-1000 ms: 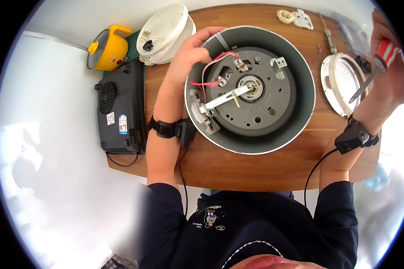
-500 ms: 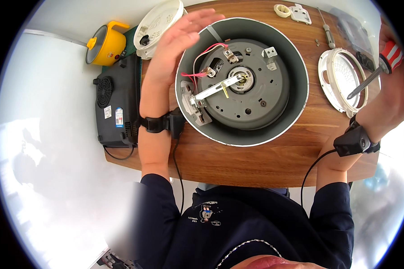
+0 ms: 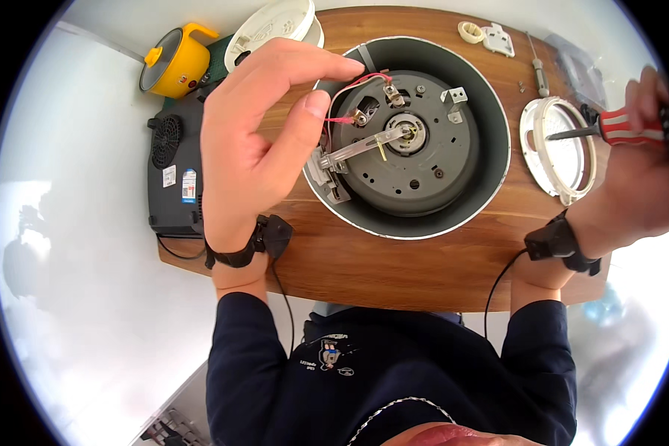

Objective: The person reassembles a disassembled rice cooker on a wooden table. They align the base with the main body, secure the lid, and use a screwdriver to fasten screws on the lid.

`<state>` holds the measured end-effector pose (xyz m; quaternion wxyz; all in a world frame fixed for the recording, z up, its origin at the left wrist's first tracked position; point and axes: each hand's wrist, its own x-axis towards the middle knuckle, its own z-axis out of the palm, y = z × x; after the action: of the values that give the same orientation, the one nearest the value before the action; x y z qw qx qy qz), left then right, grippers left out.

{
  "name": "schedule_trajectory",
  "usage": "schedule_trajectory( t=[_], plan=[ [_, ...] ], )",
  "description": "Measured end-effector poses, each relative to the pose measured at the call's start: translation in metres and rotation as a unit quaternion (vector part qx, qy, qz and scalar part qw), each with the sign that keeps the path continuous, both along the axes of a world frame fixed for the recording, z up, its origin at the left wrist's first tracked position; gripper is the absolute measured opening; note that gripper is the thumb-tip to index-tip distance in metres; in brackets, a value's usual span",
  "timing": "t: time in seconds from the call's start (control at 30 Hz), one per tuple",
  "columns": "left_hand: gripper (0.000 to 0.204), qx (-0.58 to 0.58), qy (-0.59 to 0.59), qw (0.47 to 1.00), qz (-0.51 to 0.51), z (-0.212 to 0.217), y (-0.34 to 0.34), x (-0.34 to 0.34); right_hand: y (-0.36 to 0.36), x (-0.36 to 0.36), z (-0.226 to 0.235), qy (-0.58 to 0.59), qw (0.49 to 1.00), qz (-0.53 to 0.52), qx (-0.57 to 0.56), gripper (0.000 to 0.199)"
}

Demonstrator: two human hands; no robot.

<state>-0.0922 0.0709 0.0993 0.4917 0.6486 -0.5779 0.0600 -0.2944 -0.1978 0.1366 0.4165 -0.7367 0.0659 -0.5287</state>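
Note:
My right hand (image 3: 632, 178), raised at the far right, grips a screwdriver (image 3: 623, 126) with a red and white striped handle. Its dark shaft points left, over a white plastic ring (image 3: 540, 152). My left hand (image 3: 249, 137) is lifted beside the left rim of a round grey metal housing (image 3: 489, 141), thumb and fingers apart, nothing between them. Its index fingertip overlaps the rim; contact cannot be told. Inside the housing are a round grey metal plate (image 3: 424, 167), red and white wires (image 3: 340, 91) and a pale arm (image 3: 360, 149) reaching to the centre.
A black appliance with a round vent (image 3: 175, 178) and a yellow pot (image 3: 177, 70) stand left. White lids (image 3: 275, 28) lie behind my left hand. At the back right are a cream ring (image 3: 470, 32), a white plate (image 3: 498, 39), a grey-handled screwdriver (image 3: 540, 78) and clear plastic (image 3: 580, 70).
My left hand has come up and back from the housing's far left rim, its fingers now more curved. The screwdriver in my right hand has swung from a slant to nearly level.

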Motion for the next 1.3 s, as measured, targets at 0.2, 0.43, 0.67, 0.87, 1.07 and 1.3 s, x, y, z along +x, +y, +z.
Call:
schedule_trajectory(
  t=[0.2, 0.43, 0.67, 0.87, 1.07, 1.3],
  plan=[
    [0.031, -0.022, 0.306, 0.951, 0.038, -0.086, 0.027, 0.021, 0.057, 0.021, -0.004, 0.156, 0.961, 0.108, -0.204, 0.024],
    [0.044, -0.062, 0.589, 0.806, 0.026, -0.155, 0.022, 0.009, 0.083, 0.043, -0.035, 0.3, 0.868, 0.145, -0.367, 0.038],
    [0.043, -0.098, 0.578, 0.81, 0.02, -0.168, 0.013, -0.006, 0.092, 0.037, -0.043, 0.31, 0.858, 0.134, -0.388, 0.036],
    [0.046, -0.06, 0.527, 0.847, 0.026, -0.17, 0.017, -0.001, 0.093, 0.033, -0.05, 0.324, 0.848, 0.105, -0.405, 0.034],
    [0.045, -0.059, 0.522, 0.85, 0.019, -0.177, 0.017, 0.0, 0.096, 0.029, -0.049, 0.352, 0.846, 0.081, -0.393, 0.028],
    [0.043, -0.066, 0.501, 0.863, 0.028, -0.173, 0.017, -0.004, 0.093, 0.029, -0.05, 0.336, 0.854, 0.074, -0.389, 0.024]
  ],
)
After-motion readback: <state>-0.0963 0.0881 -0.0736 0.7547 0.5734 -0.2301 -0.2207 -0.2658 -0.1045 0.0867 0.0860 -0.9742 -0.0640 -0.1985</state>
